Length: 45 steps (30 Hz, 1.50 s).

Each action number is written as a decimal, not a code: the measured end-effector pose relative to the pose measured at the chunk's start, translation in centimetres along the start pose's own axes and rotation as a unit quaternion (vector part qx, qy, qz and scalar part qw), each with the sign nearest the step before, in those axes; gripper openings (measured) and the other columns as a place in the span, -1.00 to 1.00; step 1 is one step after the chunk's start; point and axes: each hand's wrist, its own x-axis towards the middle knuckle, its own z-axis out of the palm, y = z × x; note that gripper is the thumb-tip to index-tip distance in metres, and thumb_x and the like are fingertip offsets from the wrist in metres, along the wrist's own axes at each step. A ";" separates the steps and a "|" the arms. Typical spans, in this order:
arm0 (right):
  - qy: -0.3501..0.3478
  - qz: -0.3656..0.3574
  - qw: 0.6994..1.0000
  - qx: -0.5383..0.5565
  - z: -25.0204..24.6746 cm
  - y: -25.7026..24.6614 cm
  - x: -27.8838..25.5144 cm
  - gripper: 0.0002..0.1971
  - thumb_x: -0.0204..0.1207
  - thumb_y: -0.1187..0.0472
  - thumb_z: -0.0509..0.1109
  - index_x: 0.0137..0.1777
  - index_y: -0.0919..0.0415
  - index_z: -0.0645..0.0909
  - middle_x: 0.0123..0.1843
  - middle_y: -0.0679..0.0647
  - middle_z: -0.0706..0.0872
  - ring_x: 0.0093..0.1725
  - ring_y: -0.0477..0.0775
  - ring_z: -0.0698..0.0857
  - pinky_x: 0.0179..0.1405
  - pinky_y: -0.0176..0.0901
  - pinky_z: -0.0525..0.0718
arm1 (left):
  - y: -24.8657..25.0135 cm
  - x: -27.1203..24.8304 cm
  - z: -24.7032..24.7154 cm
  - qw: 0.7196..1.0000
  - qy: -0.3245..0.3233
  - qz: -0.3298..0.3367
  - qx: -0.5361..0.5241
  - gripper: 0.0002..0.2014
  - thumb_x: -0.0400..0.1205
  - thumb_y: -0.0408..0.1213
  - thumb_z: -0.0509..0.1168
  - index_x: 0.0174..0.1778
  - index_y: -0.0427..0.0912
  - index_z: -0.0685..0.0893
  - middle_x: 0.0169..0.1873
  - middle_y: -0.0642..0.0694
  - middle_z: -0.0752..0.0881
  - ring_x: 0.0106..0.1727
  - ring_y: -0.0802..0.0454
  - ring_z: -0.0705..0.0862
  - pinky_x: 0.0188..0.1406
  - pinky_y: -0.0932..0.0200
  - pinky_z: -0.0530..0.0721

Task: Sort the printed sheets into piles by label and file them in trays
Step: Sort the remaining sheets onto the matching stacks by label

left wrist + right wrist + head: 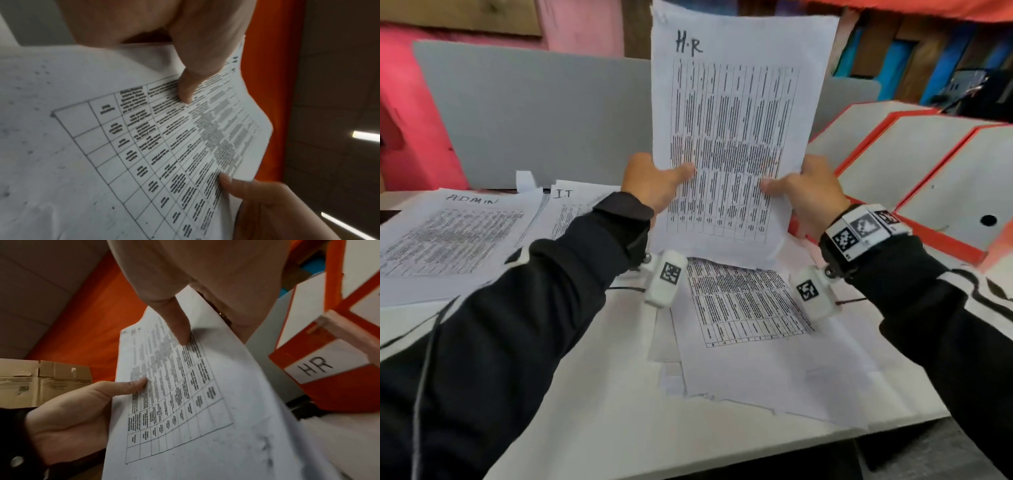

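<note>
White counter (592,394) strewn with thin printed sheets; orange trays (914,164) right. Left hand (654,181) and right hand (804,195) pinch the upright H.R sheet (736,113).

Pink wall (571,24) at eleven o'clock, grey partition board (534,113) upright behind white table (592,394); blue panels (893,65) at one o'clock; orange cloth (928,8) overhead.

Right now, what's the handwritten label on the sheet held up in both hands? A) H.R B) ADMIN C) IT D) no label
A: the raised sheet, held by the left hand and right hand at its side edges, has "H.R" handwritten at its top; the ADMIN pile and IT pile lie flat on the table to the left.
</note>
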 end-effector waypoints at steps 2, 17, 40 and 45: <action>0.014 -0.007 1.000 -0.013 0.8 -1.4 0.4 -0.68 0.37 0.43 0.58 0.10 0.15 0.81 0.05 0.05 0.90 0.04 0.11 0.88 0.16 0.21 0.85 | 1.0 0.0 -0.4 0.994 0.057 0.080 0.049 -0.44 0.64 -0.22 0.48 0.52 -0.21 0.44 0.20 -0.07 0.66 0.13 -0.04 0.65 0.31 0.01 0.65; -0.320 0.103 0.930 0.150 15.1 -7.3 -4.4 -0.75 0.70 0.14 0.40 0.25 0.25 0.75 0.13 0.20 0.70 0.01 0.23 0.76 0.06 0.17 0.83 | 2.3 -4.7 -8.4 0.885 -0.020 0.083 0.459 -0.87 0.66 -0.14 0.32 0.09 -0.02 0.63 -0.12 -0.02 0.65 0.06 -0.19 0.66 -0.11 0.11 0.49; -0.379 -0.042 0.742 -0.552 6.4 4.8 4.4 -0.74 0.43 -0.10 0.67 -0.04 -0.01 0.74 -0.04 -0.07 0.83 -0.01 -0.03 0.78 0.19 0.06 0.74 | -7.8 -8.4 -44.0 0.601 0.062 -0.291 0.742 -0.67 0.68 -0.20 0.26 0.36 -0.13 0.64 -0.28 -0.12 0.68 -0.33 -0.06 0.72 -0.47 0.19 0.60; -0.384 -0.025 0.735 -0.558 6.5 5.3 4.7 -0.66 0.35 -0.15 0.69 -0.04 0.01 0.73 -0.02 -0.04 0.83 -0.01 -0.02 0.78 0.17 0.05 0.74 | -6.6 -8.9 -42.7 0.554 0.005 -0.318 0.770 -0.76 0.68 -0.20 0.26 0.20 -0.19 0.67 -0.12 -0.08 0.68 -0.11 -0.10 0.71 -0.29 0.18 0.58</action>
